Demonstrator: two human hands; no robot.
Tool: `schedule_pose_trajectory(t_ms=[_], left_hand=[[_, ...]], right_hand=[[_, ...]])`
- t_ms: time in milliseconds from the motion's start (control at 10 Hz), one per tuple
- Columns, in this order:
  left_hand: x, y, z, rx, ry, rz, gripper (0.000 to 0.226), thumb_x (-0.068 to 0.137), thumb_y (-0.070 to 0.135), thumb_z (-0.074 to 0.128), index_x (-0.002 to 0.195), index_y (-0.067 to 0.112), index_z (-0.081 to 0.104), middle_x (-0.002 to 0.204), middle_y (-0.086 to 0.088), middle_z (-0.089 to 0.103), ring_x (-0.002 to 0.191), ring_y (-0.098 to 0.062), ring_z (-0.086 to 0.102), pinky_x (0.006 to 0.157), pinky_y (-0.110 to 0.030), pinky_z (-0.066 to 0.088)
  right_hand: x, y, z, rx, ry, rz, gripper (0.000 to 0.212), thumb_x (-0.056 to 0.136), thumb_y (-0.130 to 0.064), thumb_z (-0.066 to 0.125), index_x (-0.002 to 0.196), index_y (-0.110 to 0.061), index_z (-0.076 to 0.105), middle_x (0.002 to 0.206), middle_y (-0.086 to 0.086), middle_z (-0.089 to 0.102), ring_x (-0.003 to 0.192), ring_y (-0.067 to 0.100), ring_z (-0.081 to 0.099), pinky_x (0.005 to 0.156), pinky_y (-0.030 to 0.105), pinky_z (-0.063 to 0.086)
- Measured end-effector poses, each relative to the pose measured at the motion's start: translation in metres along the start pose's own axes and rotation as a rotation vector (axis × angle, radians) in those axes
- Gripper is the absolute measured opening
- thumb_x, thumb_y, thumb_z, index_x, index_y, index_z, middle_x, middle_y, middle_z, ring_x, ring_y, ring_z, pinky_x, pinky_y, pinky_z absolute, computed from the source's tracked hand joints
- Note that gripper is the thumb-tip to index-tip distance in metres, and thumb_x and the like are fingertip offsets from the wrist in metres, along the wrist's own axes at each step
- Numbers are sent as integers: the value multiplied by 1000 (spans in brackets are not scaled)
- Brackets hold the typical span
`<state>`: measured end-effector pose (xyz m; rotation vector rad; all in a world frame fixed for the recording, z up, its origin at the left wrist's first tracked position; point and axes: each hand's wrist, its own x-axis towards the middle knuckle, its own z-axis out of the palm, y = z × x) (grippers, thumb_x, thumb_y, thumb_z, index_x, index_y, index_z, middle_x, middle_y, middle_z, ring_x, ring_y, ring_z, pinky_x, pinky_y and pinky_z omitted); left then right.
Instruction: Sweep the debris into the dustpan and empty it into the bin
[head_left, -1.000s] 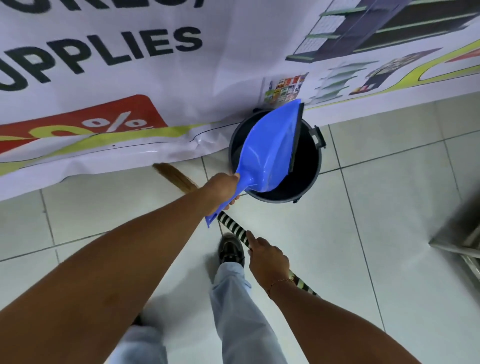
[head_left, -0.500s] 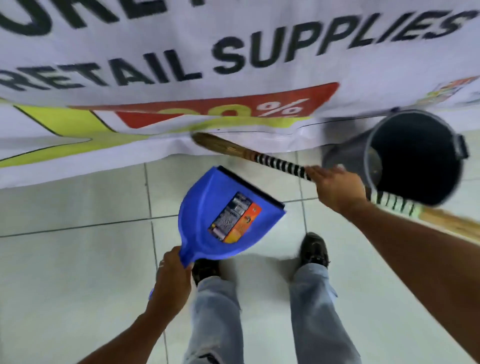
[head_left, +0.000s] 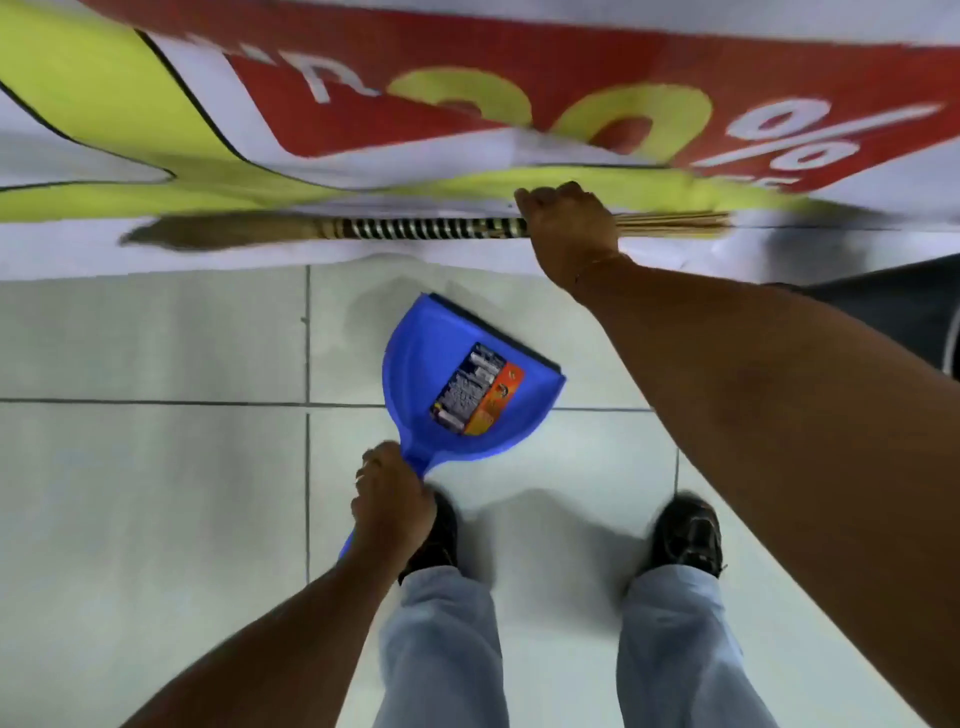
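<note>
A blue dustpan (head_left: 457, 384) with a printed label hangs above the floor tiles, mouth pointing up and right. My left hand (head_left: 392, 501) grips its handle just above my left shoe. My right hand (head_left: 569, 228) is closed around the broom (head_left: 415, 228), which lies level across the banner; its striped black-and-white shaft and brown bristle end point left. The dark bin (head_left: 893, 317) shows only as a sliver at the right edge, mostly hidden behind my right forearm. No debris is visible on the tiles.
A large printed banner (head_left: 260, 104) in red, yellow and white covers the wall ahead down to the floor. Pale floor tiles (head_left: 156, 467) with dark grout lines spread below. My two black shoes (head_left: 688, 535) and light trouser legs stand at the bottom centre.
The dustpan has left the bin and come down to the left over the tiles. The broom swung up to level against the banner. The view turned left, pushing the bin to the right edge.
</note>
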<state>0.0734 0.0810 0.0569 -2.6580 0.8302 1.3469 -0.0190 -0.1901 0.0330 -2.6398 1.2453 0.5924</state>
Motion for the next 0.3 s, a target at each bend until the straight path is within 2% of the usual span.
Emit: schedule_pose_trajectory(t_ms=[100, 200, 300], left_hand=[[19, 46, 37, -85, -96, -54, 43, 85, 5, 59, 121, -8, 40, 128, -27, 43, 118, -42, 46, 99, -47, 43], [25, 79, 62, -130, -155, -56, 55, 85, 12, 63, 126, -9, 35, 133, -27, 39, 124, -40, 43, 103, -45, 40], [27, 127, 68, -71, -145, -102, 63, 87, 24, 63, 133, -4, 32, 138, -23, 37, 129, -38, 37, 106, -44, 35]], right_hand=[[-46, 38, 37, 51, -33, 91, 41, 87, 2, 38, 127, -2, 48, 120, 23, 60, 112, 42, 50, 85, 46, 46], [-98, 60, 57, 84, -90, 134, 42, 85, 2, 40, 126, -4, 50, 119, 20, 62, 110, 42, 51, 85, 44, 46], [-160, 81, 74, 173, -143, 156, 41, 81, 4, 42, 120, -2, 54, 111, 19, 66, 105, 41, 54, 82, 43, 46]])
